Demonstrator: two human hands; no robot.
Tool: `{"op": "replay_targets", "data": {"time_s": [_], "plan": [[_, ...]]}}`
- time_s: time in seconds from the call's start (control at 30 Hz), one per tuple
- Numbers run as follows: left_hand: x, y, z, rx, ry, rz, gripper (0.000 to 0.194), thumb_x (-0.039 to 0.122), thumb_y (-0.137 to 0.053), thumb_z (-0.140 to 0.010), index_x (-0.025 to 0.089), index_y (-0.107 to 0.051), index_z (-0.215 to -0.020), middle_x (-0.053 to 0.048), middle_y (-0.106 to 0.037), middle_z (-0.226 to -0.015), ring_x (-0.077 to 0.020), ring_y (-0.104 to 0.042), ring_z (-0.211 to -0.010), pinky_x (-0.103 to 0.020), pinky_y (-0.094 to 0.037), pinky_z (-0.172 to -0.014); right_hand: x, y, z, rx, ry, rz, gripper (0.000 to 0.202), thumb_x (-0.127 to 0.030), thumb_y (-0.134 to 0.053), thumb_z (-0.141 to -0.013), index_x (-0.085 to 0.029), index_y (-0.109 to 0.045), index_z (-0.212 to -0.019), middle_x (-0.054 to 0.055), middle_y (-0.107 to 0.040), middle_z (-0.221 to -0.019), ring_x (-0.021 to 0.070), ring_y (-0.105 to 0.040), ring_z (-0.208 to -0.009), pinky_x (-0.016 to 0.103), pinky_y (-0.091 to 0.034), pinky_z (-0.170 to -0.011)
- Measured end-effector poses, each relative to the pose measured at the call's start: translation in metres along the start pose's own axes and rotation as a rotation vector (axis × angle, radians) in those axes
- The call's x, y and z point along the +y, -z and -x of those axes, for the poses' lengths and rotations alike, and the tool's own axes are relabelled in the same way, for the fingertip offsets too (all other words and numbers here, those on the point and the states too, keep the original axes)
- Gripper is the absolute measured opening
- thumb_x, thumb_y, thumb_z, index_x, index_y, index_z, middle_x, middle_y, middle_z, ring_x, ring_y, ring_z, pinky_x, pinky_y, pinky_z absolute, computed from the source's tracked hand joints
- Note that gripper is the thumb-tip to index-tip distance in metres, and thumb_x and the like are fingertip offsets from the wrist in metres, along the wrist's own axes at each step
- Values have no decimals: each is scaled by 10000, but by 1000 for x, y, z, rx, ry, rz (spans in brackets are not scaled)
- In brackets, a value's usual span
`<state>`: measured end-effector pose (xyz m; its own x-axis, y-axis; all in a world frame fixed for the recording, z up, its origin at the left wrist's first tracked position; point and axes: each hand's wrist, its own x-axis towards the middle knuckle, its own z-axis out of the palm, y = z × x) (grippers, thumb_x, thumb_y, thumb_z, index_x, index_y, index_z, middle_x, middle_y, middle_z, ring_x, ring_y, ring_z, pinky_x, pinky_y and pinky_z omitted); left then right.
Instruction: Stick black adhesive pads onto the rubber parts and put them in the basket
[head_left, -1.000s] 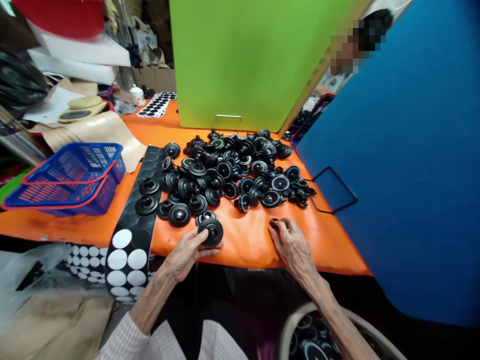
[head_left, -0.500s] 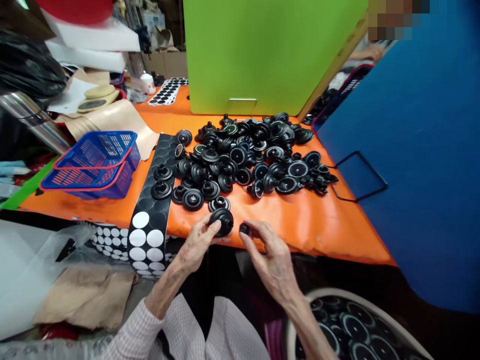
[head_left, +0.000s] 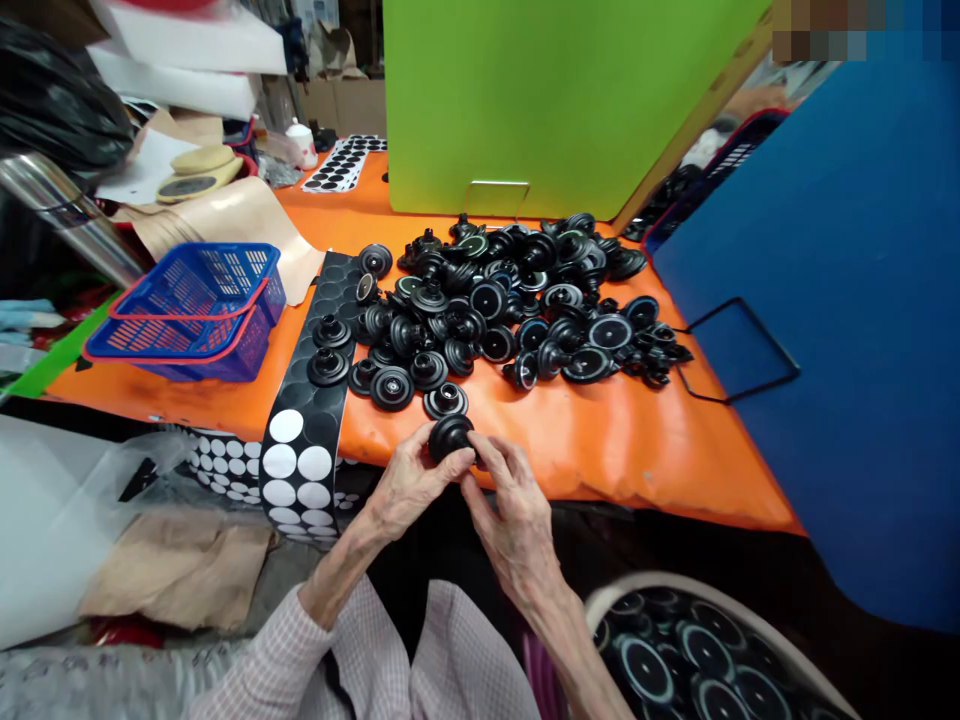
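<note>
With fingers of left hand (head_left: 409, 488), grips black wheel (head_left: 448, 436) from its left side, over front edge of orange table (head_left: 600, 460). With bent fingers of right hand (head_left: 516, 512), touches its right side; cannot tell whether pinching. Holds it just in front of wheel pile (head_left: 488, 301).

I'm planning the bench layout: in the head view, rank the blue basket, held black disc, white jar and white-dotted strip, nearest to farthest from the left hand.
1. Black disc: held in the left hand.
2. White-dotted strip: to the left, draped off the table.
3. Blue basket: farther left.
4. White jar: far back, left side.
</note>
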<state>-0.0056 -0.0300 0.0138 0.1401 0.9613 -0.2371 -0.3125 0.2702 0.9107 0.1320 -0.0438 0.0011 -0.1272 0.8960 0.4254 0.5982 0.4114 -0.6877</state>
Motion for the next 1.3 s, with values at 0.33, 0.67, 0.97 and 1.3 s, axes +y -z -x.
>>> {"op": "replay_targets", "data": {"time_s": [0.33, 0.67, 0.97, 1.3], "plan": [[7, -2, 4, -42, 54, 130, 439, 310, -772, -707, 137, -636, -1087, -94, -680, -1057, -223, -646, -955, -350, -534, -844, -4, 6, -10, -172, -599, -629, 423, -512, -597, -829, -224, -572, -1138, 60, -661, -1083, 222, -621, -1021, 383, -522, -894], [-3, -10, 6, 22, -50, 14, 393, 339, -704, -775, 140, -618, -1102, -91, -678, -1044, -213, -654, -933, -295, -556, -801, 1, 3, -5, -139, -560, -639, 356, -503, -599, -833, -239, -552, -1067, 31, -637, -1016, 188, -614, -959, 327, -529, -850], [11, -24, -62, 88, -55, -136, 726, 338, -735, -732, 165, -434, -1369, -117, -647, -1130, -190, -687, -769, -305, -566, -711, 66, 16, -68, 80, -342, 37, 389, -473, -505, -858, -178, -583, -1100, 128, -616, -1036, 234, -596, -847, 424, -502, -802], [10, -25, -46, 127, -24, -246, 222, 337, -690, -756, 138, -649, -846, -70, -681, -764, -170, -659, -611, -278, -545, -590, 85, 28, -71, 126, -349, 54, 348, -438, -381, -905, -175, -606, -934, 130, -679, -915, 256, -619, -815, 424, -501, -780]]}}
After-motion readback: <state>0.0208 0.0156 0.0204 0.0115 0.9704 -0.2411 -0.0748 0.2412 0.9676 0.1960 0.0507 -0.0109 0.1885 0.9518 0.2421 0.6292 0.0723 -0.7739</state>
